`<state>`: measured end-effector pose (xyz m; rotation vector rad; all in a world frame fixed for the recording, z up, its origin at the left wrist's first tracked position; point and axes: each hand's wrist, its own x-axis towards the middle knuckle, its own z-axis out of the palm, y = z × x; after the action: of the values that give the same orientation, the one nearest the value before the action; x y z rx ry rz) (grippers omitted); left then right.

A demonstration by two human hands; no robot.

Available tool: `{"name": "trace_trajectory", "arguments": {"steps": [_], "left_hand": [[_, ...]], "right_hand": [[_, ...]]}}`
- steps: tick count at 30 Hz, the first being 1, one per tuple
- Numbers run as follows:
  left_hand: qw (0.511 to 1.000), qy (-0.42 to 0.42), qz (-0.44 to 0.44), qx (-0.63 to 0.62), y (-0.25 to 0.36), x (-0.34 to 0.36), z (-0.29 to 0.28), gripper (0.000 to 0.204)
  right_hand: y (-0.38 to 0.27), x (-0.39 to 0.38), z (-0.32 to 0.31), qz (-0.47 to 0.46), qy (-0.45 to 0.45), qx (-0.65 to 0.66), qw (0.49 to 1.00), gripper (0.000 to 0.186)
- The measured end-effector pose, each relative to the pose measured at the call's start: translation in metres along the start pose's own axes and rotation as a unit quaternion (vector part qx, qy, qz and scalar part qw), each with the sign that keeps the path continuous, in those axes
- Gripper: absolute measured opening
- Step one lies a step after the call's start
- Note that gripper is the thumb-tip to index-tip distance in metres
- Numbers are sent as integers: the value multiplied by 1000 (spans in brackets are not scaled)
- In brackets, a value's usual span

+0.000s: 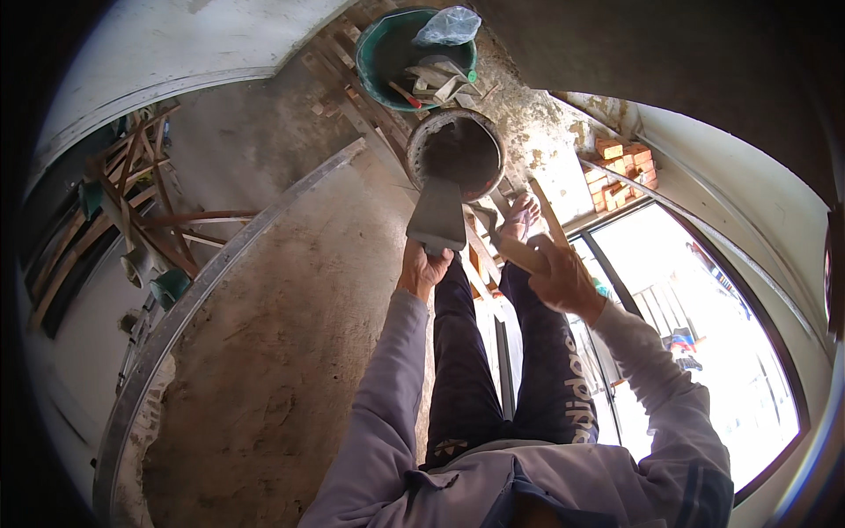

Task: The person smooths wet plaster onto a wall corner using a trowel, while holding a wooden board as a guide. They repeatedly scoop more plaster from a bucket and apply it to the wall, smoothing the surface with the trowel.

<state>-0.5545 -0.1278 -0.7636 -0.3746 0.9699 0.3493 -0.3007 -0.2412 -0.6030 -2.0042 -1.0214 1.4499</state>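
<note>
My left hand (427, 266) is closed around the underside of a flat grey plastering float (437, 224), held before me at the near rim of a round bucket (498, 158). Dark wet mortar (459, 151) fills part of that bucket. In my right hand (563, 277), fingers wrapped around it, is the thick wooden handle of a trowel (525, 256). Its bent metal neck points toward the float; where its blade ends I cannot make out. One bare foot (521, 216) shows below, on wooden planks.
A green tub (363, 62) beyond the bucket holds a plastic bag (449, 26) and several wooden-looking tools. Bricks (620, 172) are stacked at right, above a bright window (704, 326). A rough plastered wall (282, 352) with a straight metal edge rises at left, near wooden trestles (158, 202).
</note>
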Motion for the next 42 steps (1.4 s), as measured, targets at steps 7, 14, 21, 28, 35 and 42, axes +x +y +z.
{"name": "trace_trajectory", "arguments": {"steps": [7, 14, 21, 28, 35, 42], "left_hand": [[998, 48, -24, 12, 0, 13, 4, 30], [998, 64, -16, -8, -5, 2, 24, 16], [996, 83, 24, 9, -5, -17, 34, 14], [999, 14, 32, -39, -3, -18, 23, 17], [998, -25, -2, -65, 19, 20, -27, 27], [997, 40, 28, -67, 1, 17, 8, 19]], "right_hand": [[20, -43, 23, -77, 59, -3, 995, 58], [48, -43, 45, -79, 24, -39, 996, 57], [132, 3, 98, -153, 109, -26, 982, 56], [189, 81, 107, -20, 126, -110, 986, 42], [103, 2, 54, -75, 25, -99, 992, 47], [110, -24, 61, -80, 52, -79, 992, 50]]}}
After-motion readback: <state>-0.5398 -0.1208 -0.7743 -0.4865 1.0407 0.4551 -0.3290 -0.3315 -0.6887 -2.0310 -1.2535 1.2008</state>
